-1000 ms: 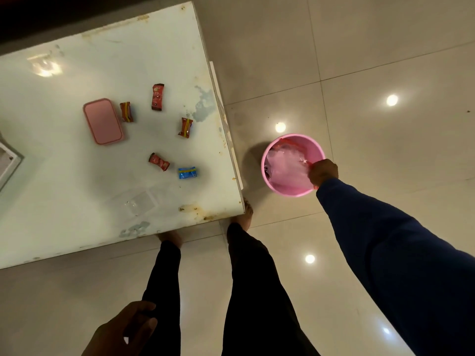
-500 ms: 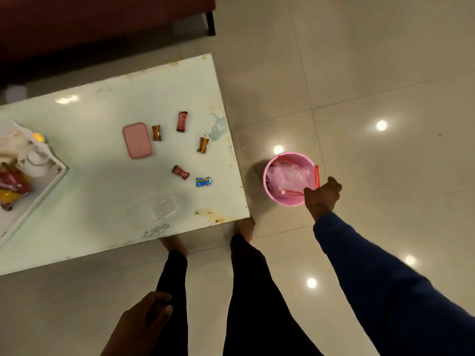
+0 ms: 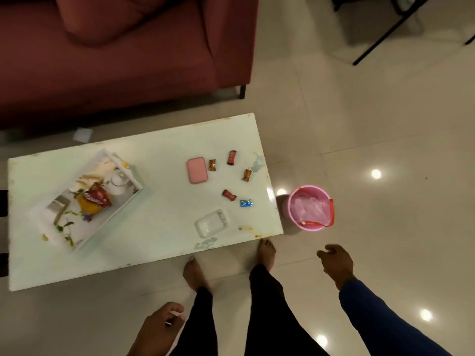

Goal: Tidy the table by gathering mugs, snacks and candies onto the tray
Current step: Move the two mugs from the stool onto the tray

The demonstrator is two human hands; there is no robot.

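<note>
On the pale table (image 3: 154, 242), a white floral tray (image 3: 110, 215) at the left holds a white mug (image 3: 117, 182) and a red and yellow snack packet (image 3: 96, 200). Several wrapped candies lie loose at the table's right end: a red candy (image 3: 232, 157), a brown candy (image 3: 212, 165), another brown candy (image 3: 246, 175), a second red candy (image 3: 229, 195) and a blue candy (image 3: 246, 202). My right hand (image 3: 336, 263) hangs over the floor below the bin, fingers relaxed, empty. My left hand (image 3: 159, 327) hangs loosely curled by my thigh.
A pink lid (image 3: 197, 170) and a clear plastic box (image 3: 212, 223) lie among the candies. A pink bin (image 3: 309, 208) with a plastic liner stands on the floor off the table's right end. A dark red sofa (image 3: 115, 60) runs behind the table. My bare feet stand at the near edge.
My right hand has come off the pink bin's rim and drawn back toward me. The view has pulled back and up, bringing the tray and sofa into sight.
</note>
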